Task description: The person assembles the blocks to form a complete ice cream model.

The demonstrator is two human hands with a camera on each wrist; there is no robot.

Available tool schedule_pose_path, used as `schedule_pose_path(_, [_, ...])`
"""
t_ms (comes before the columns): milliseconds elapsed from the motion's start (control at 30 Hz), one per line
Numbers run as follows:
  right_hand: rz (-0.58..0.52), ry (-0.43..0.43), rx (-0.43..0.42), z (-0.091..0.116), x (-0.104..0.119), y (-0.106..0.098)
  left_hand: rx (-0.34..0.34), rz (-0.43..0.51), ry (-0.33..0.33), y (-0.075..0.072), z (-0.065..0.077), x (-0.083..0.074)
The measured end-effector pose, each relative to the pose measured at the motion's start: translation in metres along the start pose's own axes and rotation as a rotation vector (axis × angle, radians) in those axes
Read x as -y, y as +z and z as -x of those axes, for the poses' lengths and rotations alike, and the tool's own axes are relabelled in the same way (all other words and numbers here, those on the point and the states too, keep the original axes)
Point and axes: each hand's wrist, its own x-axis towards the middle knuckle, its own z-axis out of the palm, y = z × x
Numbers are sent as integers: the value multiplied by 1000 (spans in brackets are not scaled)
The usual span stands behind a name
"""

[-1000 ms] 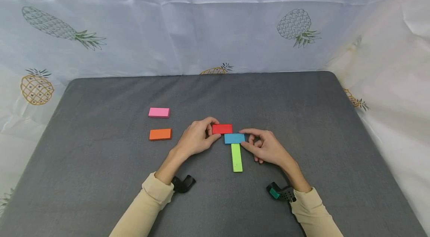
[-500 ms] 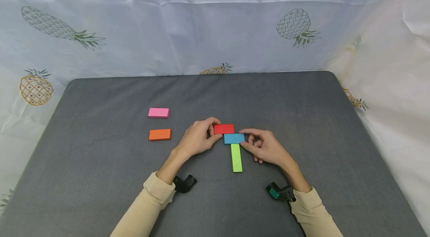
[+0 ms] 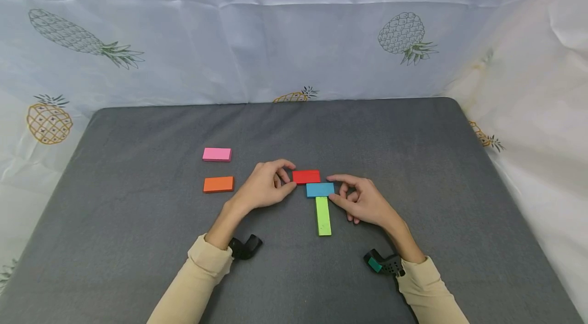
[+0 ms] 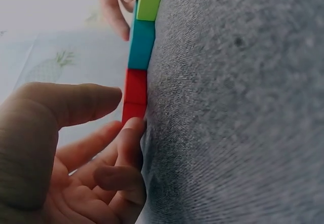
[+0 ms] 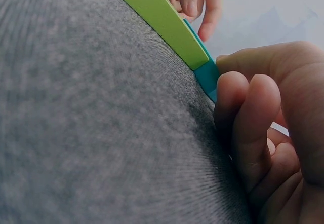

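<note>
Three flat rectangular blocks touch one another mid-table. The red block (image 3: 306,176) lies at the back, offset left; the blue block (image 3: 320,190) is in front of it, and the green block (image 3: 323,216) runs forward from the blue one. My left hand (image 3: 264,183) is at the red block's left end, its thumb and forefinger spread; in the left wrist view the thumb stands off the red block (image 4: 135,93) while another fingertip is close against its end. My right hand (image 3: 365,201) pinches the blue block's right end between thumb and forefinger, its other fingers curled.
A pink block (image 3: 217,154) and an orange block (image 3: 218,184) lie apart on the left of the grey cloth-covered table (image 3: 413,140). Behind the table hangs a pale curtain (image 3: 257,48) with pineapple prints.
The red block slid slightly right along the blue block with my left hand, which then loosened and drew back left. My right hand stayed in place.
</note>
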Motion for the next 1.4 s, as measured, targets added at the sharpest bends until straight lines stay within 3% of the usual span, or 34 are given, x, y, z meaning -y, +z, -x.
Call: schedule_pose_path(1400, [-8,43,-3,-1,1,-1,45,-13,20,7,-13,-7])
